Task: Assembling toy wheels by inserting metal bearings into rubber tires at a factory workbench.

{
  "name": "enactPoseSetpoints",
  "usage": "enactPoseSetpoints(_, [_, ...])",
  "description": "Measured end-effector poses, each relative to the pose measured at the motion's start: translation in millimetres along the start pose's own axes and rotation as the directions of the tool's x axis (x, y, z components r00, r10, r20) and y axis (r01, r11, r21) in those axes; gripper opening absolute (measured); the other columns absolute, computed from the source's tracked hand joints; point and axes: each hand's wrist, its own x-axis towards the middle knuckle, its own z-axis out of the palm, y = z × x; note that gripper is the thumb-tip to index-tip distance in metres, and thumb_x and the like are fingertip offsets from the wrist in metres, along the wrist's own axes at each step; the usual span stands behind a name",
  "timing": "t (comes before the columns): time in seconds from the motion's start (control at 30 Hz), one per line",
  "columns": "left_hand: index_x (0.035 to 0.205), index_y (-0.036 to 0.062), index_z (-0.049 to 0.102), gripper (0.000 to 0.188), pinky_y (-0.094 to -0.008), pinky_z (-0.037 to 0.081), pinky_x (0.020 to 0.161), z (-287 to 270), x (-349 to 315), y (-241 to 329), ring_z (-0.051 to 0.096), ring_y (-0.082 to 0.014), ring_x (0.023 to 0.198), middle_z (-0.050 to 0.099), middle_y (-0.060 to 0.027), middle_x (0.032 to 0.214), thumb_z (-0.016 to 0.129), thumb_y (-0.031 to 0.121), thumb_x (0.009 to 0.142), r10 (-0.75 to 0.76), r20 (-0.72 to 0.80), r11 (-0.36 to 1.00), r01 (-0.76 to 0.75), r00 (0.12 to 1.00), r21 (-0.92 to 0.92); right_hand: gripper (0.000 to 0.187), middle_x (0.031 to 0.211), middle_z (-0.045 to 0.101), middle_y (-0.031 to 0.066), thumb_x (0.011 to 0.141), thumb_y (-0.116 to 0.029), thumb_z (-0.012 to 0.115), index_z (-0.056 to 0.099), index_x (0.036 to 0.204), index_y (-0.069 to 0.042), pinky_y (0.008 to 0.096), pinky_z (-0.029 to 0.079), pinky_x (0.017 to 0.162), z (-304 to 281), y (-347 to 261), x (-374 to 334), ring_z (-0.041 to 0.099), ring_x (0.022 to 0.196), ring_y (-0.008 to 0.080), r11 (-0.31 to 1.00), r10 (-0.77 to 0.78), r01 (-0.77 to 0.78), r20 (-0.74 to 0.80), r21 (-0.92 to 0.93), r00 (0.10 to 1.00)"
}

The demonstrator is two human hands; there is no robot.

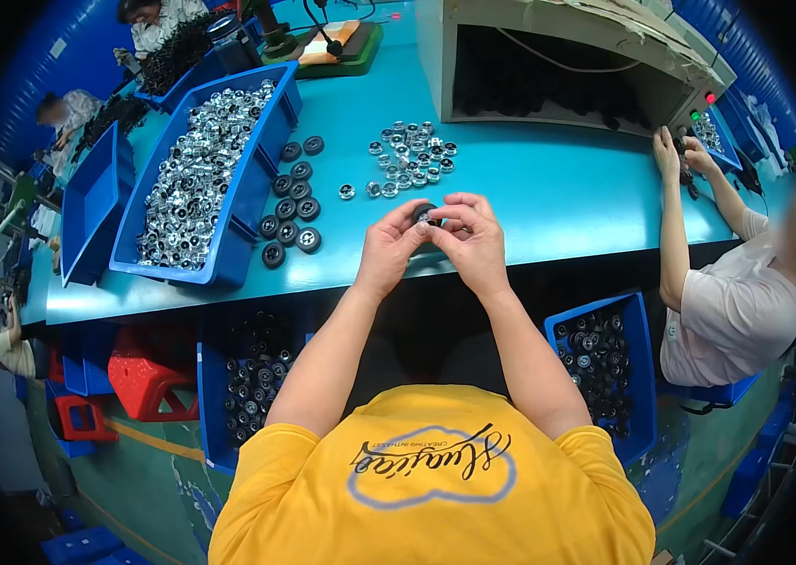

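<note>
Close above the table's near edge, my left hand (pixel 388 247) and my right hand (pixel 473 243) meet with fingers closed around a small black toy wheel (pixel 424 211). A shiny bit, perhaps its silver hub, shows between my thumbs; the fingers hide the rest. Just beyond my hands lies a loose group of silver wheel hubs (pixel 407 155). Left of my hands, several black wheels (pixel 308 239) rest on the teal table (pixel 351 268).
A blue bin (pixel 219 273) heaped with silver hubs stands left, beside another blue bin (pixel 87 221). A metal box (pixel 548 130) is at the back right. Below the table are two bins (pixel 647 377) of wheels. A co-worker (pixel 732 315) sits at right; red stools (pixel 148 372) stand lower left.
</note>
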Motion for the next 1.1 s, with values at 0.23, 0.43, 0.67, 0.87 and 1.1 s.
enactPoseSetpoints(0.23, [0.137,-0.0045,0.062,0.037,-0.0327,0.060,0.094,-5,-2,5,0.070,-0.0166,0.104,0.072,-0.0100,0.116,0.067,0.009,0.103,0.045,-0.056,0.995,-0.040,0.997,0.090,0.027,0.114,0.070,0.0080,0.090,-0.008,0.081,0.072,0.115,-0.002,0.0261,0.058,0.078,10,11,2,0.071,0.089,0.0114,0.950,0.149,-0.163,0.072,0.265,0.986])
enactPoseSetpoints(0.43, [0.134,-0.0041,0.065,0.031,-0.0336,0.060,0.094,6,-4,5,0.071,-0.0171,0.104,0.072,-0.0090,0.115,0.064,0.009,0.105,0.086,-0.078,0.990,-0.076,0.993,0.119,0.033,0.102,0.071,0.0057,0.089,-0.009,0.081,0.066,0.118,-0.001,0.0250,0.057,0.077,12,20,3,0.068,0.091,0.0102,0.996,0.021,-0.018,-0.032,0.093,0.999])
enactPoseSetpoints(0.67, [0.134,-0.0045,0.064,0.031,-0.0331,0.060,0.095,5,-6,-1,0.071,-0.0165,0.103,0.072,-0.0112,0.117,0.062,0.006,0.106,0.112,-0.097,0.967,-0.086,0.989,0.242,0.031,0.099,0.070,0.0049,0.088,-0.011,0.080,0.064,0.113,-0.003,0.0277,0.057,0.078,12,17,2,0.068,0.093,0.0119,0.994,0.038,-0.033,-0.044,0.100,0.998])
enactPoseSetpoints(0.87, [0.139,-0.0044,0.060,0.034,-0.0324,0.059,0.097,5,-4,4,0.069,-0.0165,0.109,0.071,-0.0111,0.121,0.058,0.003,0.106,0.057,-0.058,0.989,-0.048,0.997,0.143,0.026,0.097,0.070,0.0047,0.087,-0.010,0.079,0.064,0.108,-0.003,0.0303,0.056,0.080,13,16,7,0.069,0.089,0.0140,0.998,-0.058,0.055,-0.072,-0.043,0.996])
enactPoseSetpoints(1.1, [0.138,-0.0038,0.062,0.033,-0.0298,0.057,0.093,10,-5,-1,0.069,-0.0140,0.104,0.072,-0.0091,0.117,0.056,0.000,0.105,0.141,-0.162,0.937,-0.078,0.977,0.341,0.029,0.099,0.067,0.0071,0.085,-0.008,0.078,0.067,0.111,-0.002,0.0308,0.057,0.079,23,20,10,0.069,0.086,0.0171,0.984,-0.174,0.170,-0.077,-0.056,0.982])
